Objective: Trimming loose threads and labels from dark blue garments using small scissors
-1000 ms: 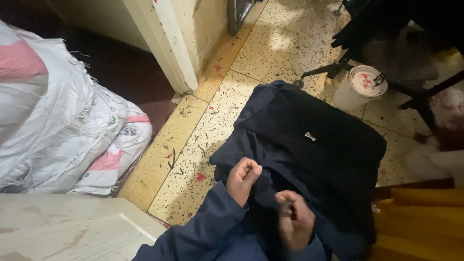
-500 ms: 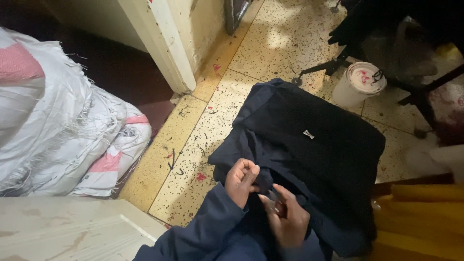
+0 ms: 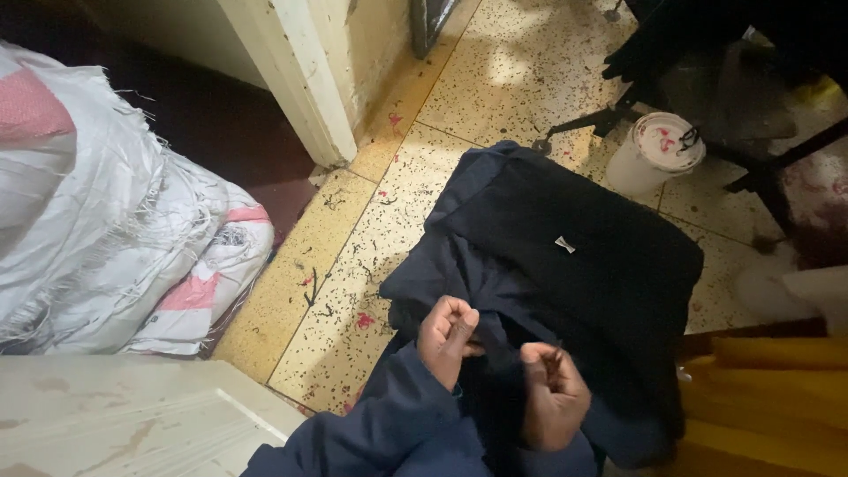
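A dark navy garment (image 3: 574, 265) with a small white tag lies spread over my lap and down toward the floor. My left hand (image 3: 449, 337) pinches a fold of the garment near its lower edge, fingers curled closed on the cloth. My right hand (image 3: 552, 393) is just to the right, fingers curled in a loose fist over the same fabric; whether something small is held in it is too dark to tell. Both sleeves are dark blue.
Speckled terrazzo floor (image 3: 530, 79) with yellow tiles (image 3: 291, 283). White woven sacks with pink patches (image 3: 115, 238) bulge at left. A white lidded bucket (image 3: 658, 150) stands beside black chair legs (image 3: 760, 168). Yellow cloth (image 3: 768, 397) at lower right, a pale board (image 3: 115, 415) at lower left.
My right hand has shifted slightly right and apart from the left hand, after meeting it half a second ago. The garment stays in place.
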